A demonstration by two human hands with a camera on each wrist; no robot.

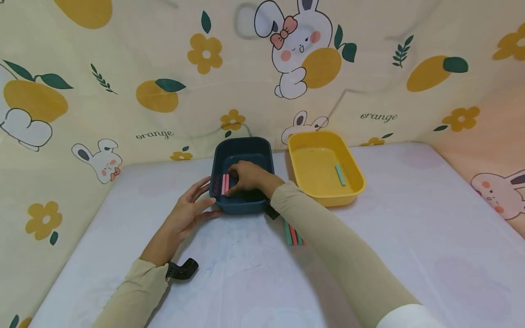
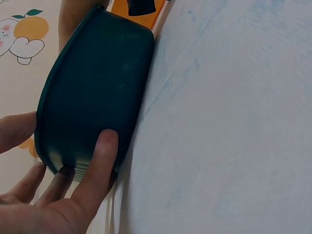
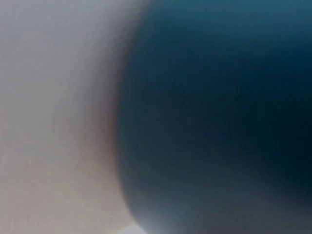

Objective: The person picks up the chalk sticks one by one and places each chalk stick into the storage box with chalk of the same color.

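Right hand: the right hand (image 1: 246,177) is reaching down inside the dark blue tub (image 1: 246,157), its curled fingers pinching the pink sticks (image 1: 224,183) at their near end.
Pink sticks: they are lying in the tub's left part, just left of the right hand's fingertips.
Left hand: the left hand (image 1: 186,214) is lying spread against the tub's near left corner, thumb pressing flat on the outer wall (image 2: 97,97), fingers straight along the side.
Dark blue tub: it is sitting on the bench (image 1: 410,237), between the two hands.
Yellow tub: the yellow tub (image 1: 352,177) is standing just right of the right forearm, holding one green stick (image 1: 340,175).
Loose sticks: green and pink sticks (image 1: 293,233) are lying on the bench under the right forearm.
Right wrist view: it is showing only a blur of dark blue.
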